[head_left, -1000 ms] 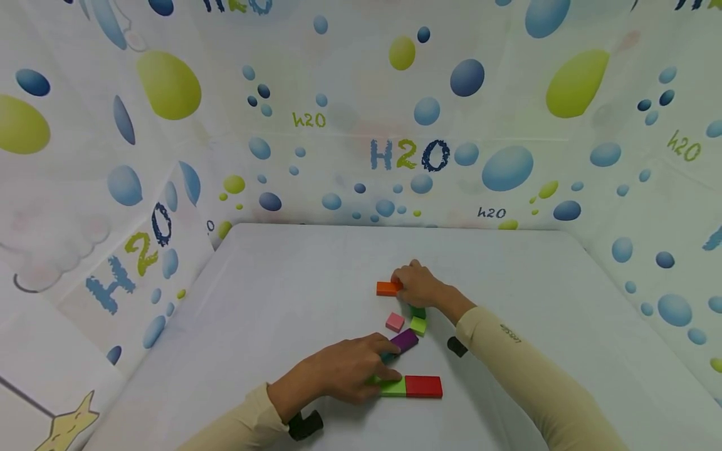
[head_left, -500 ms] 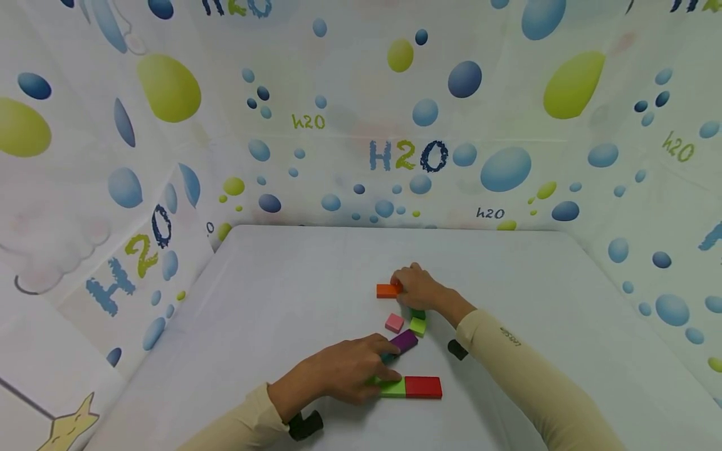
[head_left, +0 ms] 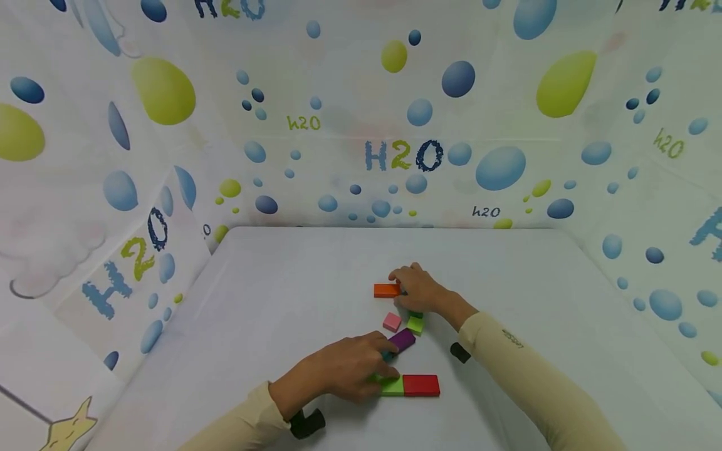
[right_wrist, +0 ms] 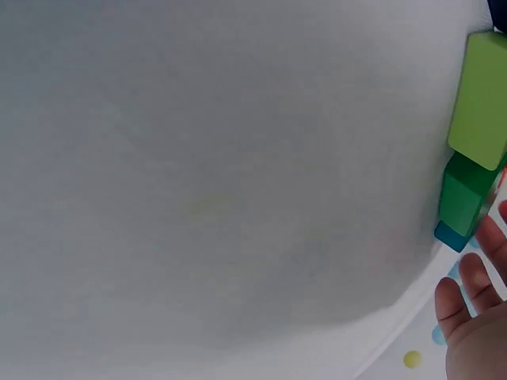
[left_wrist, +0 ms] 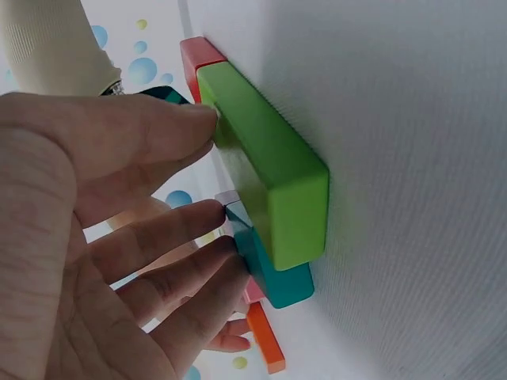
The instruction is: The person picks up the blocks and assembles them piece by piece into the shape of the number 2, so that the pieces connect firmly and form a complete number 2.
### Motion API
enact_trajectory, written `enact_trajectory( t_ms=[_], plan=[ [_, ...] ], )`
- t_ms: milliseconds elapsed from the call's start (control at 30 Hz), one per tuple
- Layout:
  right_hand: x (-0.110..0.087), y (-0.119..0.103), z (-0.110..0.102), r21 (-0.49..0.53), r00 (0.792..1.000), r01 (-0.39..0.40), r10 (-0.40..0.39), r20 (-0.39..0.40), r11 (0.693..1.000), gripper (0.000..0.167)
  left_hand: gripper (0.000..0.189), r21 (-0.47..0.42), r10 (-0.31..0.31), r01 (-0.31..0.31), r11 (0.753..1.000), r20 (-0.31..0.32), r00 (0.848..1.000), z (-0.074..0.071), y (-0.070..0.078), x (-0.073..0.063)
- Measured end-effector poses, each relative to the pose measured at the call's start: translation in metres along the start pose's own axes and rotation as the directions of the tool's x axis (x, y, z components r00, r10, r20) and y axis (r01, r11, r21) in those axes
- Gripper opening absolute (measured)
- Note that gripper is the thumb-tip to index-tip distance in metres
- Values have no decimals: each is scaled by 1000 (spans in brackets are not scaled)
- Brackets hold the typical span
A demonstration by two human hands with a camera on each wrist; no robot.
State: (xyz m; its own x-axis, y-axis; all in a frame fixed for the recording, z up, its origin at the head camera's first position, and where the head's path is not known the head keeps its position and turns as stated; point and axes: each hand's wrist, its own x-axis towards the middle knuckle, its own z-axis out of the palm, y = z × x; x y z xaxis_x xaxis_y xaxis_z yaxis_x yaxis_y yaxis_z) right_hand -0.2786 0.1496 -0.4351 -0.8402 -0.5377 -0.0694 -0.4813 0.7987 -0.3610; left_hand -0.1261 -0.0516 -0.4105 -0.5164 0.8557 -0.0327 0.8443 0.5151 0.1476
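Note:
My left hand rests over a light green block that lies end to end with a red block. In the left wrist view its thumb touches the light green block, while the nearly straight fingertips touch a teal block. A purple block lies just past these fingers. Farther off, my right hand is beside an orange block, fingers loosely bent; its palm side is hidden in the head view. A dark green block and a blue block sit near its fingertips.
A small pink block and a lime block lie between the hands. The white tabletop ends at a back wall printed with bubbles. Dark wrist cameras hang under both sleeves.
The view has shifted slightly. My right hand's fingers have moved slightly, and a dark bluish bit now shows between them and the orange block. The left hand stays on its blocks.

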Motion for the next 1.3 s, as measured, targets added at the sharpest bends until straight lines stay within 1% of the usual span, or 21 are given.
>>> enact_trajectory(
  t_ms=[67, 167, 300, 500, 600, 767, 867, 967, 1033, 1167, 1300],
  plan=[
    [-2, 0, 1, -17, 999, 16, -17, -29, 1000, 48, 30, 11, -1, 1, 1000, -9, 1000, 0, 0, 0],
    [-8, 1, 5, -44, 994, 60, -63, -89, 997, 47, 29, 18, -4, 4, 1000, -18, 1000, 1, -1, 1],
    [-21, 5, 10, -57, 984, 105, -112, -139, 993, 45, 27, 33, 1, 0, 999, -33, 999, 2, 0, 5],
    [-46, 9, 15, -93, 972, 148, -162, -171, 985, 44, 25, 73, 31, -26, 997, -78, 996, 6, 2, 13],
    [-57, 8, 18, -76, 963, 183, -194, -186, 980, 39, 25, 84, 24, -18, 996, -71, 997, 6, 2, 15],
    [-69, 1, 19, -50, 949, 235, -240, -202, 971, 35, 30, 104, -8, 13, 994, -47, 999, 4, 1, 13],
    [-78, -3, 20, -72, 945, 252, -262, -194, 965, 36, 32, 100, -15, 21, 995, -55, 998, 4, -1, 14],
    [-88, -6, 21, -88, 943, 270, -282, -179, 959, 41, 30, 80, -20, 26, 996, -85, 996, 6, -5, 16],
    [-96, -8, 22, -91, 942, 283, -295, -162, 955, 44, 26, 60, -33, 40, 997, -107, 994, 6, -7, 18],
    [-109, -11, 22, -97, 950, 285, -295, -102, 953, 53, 19, 19, -87, 91, 996, -133, 987, 2, -14, 20],
    [-118, -13, 22, -119, 963, 265, -270, -20, 957, 63, 21, -14, -145, 144, 989, -139, 980, -3, -23, 22]
  ],
)
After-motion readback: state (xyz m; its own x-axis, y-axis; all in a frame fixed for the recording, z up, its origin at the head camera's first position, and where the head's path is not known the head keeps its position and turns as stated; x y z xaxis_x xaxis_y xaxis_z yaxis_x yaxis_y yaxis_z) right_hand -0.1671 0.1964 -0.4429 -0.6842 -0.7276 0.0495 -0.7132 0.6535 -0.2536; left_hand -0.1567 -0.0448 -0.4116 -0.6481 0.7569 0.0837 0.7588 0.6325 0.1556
